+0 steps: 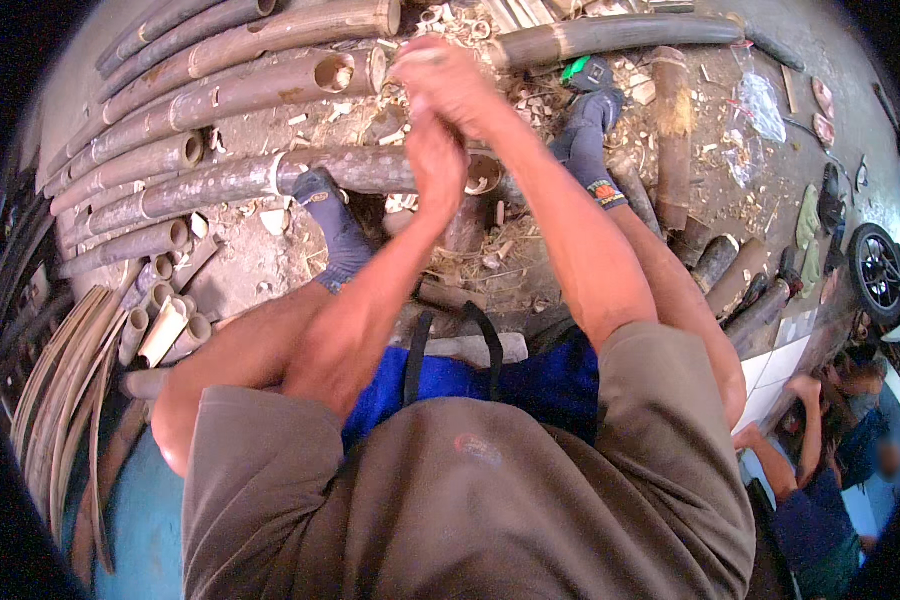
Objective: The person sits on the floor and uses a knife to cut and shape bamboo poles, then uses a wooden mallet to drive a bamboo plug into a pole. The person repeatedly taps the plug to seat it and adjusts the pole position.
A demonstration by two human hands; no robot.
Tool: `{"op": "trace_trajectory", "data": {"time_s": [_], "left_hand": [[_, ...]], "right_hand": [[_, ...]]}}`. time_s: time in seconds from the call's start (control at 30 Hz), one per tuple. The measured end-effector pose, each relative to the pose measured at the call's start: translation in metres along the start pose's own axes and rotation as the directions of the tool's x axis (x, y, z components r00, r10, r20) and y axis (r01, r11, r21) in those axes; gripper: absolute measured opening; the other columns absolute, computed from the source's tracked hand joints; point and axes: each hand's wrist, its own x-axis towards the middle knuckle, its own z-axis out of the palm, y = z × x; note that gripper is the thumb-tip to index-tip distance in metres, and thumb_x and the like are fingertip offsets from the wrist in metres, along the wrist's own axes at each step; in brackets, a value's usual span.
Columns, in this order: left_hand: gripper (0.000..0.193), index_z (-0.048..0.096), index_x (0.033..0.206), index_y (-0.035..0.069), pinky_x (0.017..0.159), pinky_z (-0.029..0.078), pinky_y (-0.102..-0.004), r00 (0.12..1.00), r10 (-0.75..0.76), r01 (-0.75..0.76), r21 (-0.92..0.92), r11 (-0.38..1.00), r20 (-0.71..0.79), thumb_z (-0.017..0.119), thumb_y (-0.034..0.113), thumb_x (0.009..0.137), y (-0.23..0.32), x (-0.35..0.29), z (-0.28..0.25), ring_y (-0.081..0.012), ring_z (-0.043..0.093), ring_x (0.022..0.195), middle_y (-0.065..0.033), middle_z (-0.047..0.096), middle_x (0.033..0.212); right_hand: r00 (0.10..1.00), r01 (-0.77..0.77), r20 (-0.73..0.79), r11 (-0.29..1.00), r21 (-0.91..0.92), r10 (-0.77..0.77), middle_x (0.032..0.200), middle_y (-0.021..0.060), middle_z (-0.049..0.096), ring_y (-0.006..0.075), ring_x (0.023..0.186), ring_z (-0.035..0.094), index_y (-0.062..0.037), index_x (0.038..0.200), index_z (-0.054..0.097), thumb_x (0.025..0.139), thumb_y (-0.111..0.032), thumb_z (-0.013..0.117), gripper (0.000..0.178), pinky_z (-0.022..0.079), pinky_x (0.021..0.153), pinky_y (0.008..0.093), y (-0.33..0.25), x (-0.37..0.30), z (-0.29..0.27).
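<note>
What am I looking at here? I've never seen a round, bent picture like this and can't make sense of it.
There is no machine here. A person wears a wide-angle camera on the head, looking down, so straight edges bend toward the rim. You see that person's brown shirt at the bottom and both bare forearms reaching forward. The left hand and right hand are raised and pressed together, right above left; whether the fingers hold anything cannot be told. Below them are feet in dark socks on a dusty floor. Long bamboo poles lie stacked at upper left, short cut bamboo pieces and thin bent strips at left, with shavings scattered about. Another person sits at lower right, near a wheel.
</note>
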Motion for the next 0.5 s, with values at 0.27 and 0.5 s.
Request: {"op": "trace_trajectory", "data": {"time_s": [0.27, 0.5], "left_hand": [[0.072, 0.052, 0.140, -0.003, 0.100, 0.048, -0.0472, 0.950, -0.021, -0.079, 0.304, 0.949, 0.311, 0.027, 0.056, 0.109, -0.013, 0.027, 0.007, -0.0436, 0.063, 0.114, -0.0296, 0.068, 0.111], [0.087, 0.047, 0.150, 0.001, 0.100, 0.046, -0.0539, 0.886, -0.100, -0.102, 0.400, 0.911, 0.452, 0.021, 0.069, 0.104, 0.010, 0.052, 0.011, -0.0516, 0.063, 0.112, -0.0362, 0.068, 0.108]], "right_hand": [[0.914, 0.250, -0.369, 0.950, 0.188, -0.168, 0.082, 0.0058, 0.063, 0.0165, 0.066, 0.060, -0.0066, 0.107, 0.066, 0.087, -0.011, 0.071, 0.021, 0.055, 0.058, 0.0323, 0.027, -0.001, -0.040], [0.902, 0.132, -0.420, 0.867, 0.480, 0.095, 0.085, 0.0092, 0.063, 0.0185, 0.066, 0.061, -0.0048, 0.115, 0.061, 0.087, -0.016, 0.076, 0.034, 0.056, 0.058, 0.0371, 0.060, 0.023, -0.065]]}}
